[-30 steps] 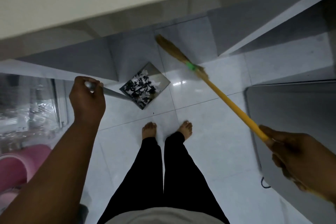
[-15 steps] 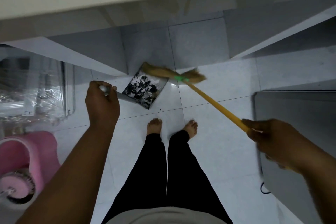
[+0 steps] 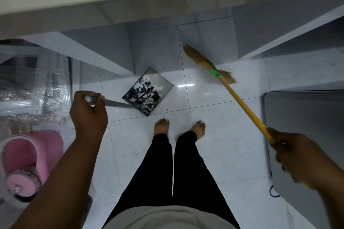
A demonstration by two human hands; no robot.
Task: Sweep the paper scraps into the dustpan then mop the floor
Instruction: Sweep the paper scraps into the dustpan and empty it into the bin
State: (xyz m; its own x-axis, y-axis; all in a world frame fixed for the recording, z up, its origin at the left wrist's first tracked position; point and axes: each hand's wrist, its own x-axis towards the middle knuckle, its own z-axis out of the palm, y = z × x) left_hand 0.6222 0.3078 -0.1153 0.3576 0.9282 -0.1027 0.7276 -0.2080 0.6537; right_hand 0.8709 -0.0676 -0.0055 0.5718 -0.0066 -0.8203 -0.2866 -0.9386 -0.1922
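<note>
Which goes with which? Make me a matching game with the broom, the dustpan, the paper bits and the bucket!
Things:
1. broom
2. dustpan
3. paper scraps
4. bucket

Matches:
A. pink, at the far left
B. black and white, piled in the dustpan
C. yellow stick, held by the right hand
D. grey handle, held by the left hand

Pairs: 1-C, 2-D, 3-B, 4-A
</note>
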